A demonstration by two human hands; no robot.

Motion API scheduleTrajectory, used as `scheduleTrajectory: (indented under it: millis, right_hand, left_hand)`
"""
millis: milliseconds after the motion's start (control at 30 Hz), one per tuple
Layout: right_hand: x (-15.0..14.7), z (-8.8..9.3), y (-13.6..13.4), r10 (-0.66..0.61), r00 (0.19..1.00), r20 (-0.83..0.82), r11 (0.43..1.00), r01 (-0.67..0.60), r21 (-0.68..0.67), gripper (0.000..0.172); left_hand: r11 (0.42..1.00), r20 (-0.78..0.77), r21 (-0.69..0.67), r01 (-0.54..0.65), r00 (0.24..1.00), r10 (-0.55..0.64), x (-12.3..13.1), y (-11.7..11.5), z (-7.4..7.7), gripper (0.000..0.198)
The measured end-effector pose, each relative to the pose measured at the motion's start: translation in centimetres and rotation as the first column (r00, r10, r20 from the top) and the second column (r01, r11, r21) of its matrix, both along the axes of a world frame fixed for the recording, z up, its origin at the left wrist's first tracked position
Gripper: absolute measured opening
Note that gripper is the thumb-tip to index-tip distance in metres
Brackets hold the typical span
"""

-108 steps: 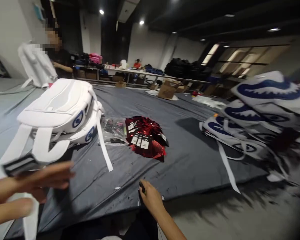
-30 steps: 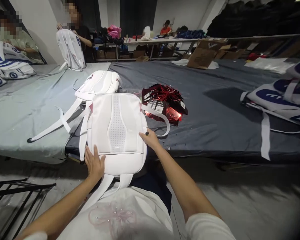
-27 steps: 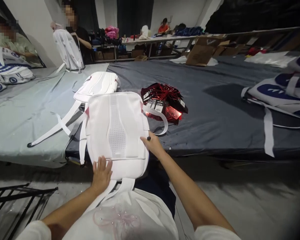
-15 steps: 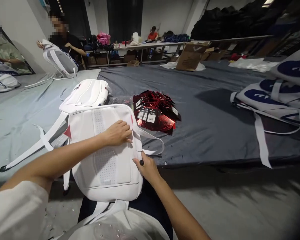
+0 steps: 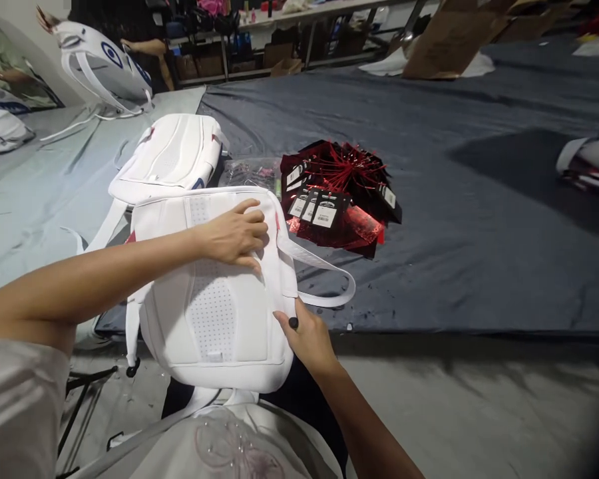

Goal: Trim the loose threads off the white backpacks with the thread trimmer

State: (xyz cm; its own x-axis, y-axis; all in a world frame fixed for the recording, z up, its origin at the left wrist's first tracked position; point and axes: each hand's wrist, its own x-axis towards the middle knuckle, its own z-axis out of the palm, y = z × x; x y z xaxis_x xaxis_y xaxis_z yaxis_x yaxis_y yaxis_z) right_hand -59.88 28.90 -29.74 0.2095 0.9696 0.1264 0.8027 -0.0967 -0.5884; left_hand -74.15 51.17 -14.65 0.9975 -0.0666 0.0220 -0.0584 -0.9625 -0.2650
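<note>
A white backpack (image 5: 252,319) stands upright against the table edge, its padded back panel facing me. My left hand (image 5: 237,236) lies across the upper part of that panel, fingers spread and slightly bent, pressing on the fabric. Lower down, my right hand (image 5: 309,332) grips the right side edge, its fingertips hidden behind the bag. A small black round piece (image 5: 293,322) shows between thumb and forefinger; what it belongs to is hidden. From the right side a white strap (image 5: 352,286) loops out onto the table.
Another white backpack (image 5: 180,156) lies just behind. Red and black hang tags (image 5: 339,199) are heaped on the dark-covered table (image 5: 454,279) at right. A cardboard box (image 5: 449,40) stands farther back. At upper left, a person's forearm (image 5: 147,48) is near a white-and-blue backpack (image 5: 100,66).
The view has tilted down and turned a little left. My left hand's fingers have spread and straightened on the panel. My right hand keeps its hold on the side edge.
</note>
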Motion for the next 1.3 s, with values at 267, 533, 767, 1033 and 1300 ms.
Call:
scheduleTrajectory:
  millis: [267, 533, 767, 1033, 1300]
  right_hand:
    - [0.3, 0.7, 0.1, 0.010, 0.999, -0.052, 0.999, -0.013, -0.049, 0.042]
    - [0.3, 1.1, 0.5, -0.009, 0.998, -0.062, 0.993, 0.002, -0.114, 0.032]
    - [1.4, 6.6, -1.3, -0.145, 0.985, -0.089, 0.986, 0.152, 0.070, 0.038]
    - [-1.6, 8.0, 1.7, -0.103, 0.931, -0.350, 0.636, 0.332, 0.696, 0.062]
    - [-1.1, 5.2, 2.6, -0.046, 0.992, -0.117, 0.927, 0.086, 0.364, 0.026]
  left_hand:
    - [0.956, 0.133, -0.153, -0.250, 0.953, 0.271, -0.4, 2.3, 0.4, 0.055]
    - [0.921, 0.216, -0.170, -0.351, 0.898, 0.383, -0.7, 3.3, 1.6, 0.053]
    - [0.957, 0.078, -0.154, -0.246, 0.963, 0.260, -0.4, -3.0, -1.7, 0.027]
    - [0.947, 0.179, -0.106, -0.304, 0.931, 0.319, -0.4, -4.1, -4.4, 0.004]
    - [0.944, 0.317, -0.282, -0.171, 0.912, 0.260, -2.3, -4.4, -5.8, 0.013]
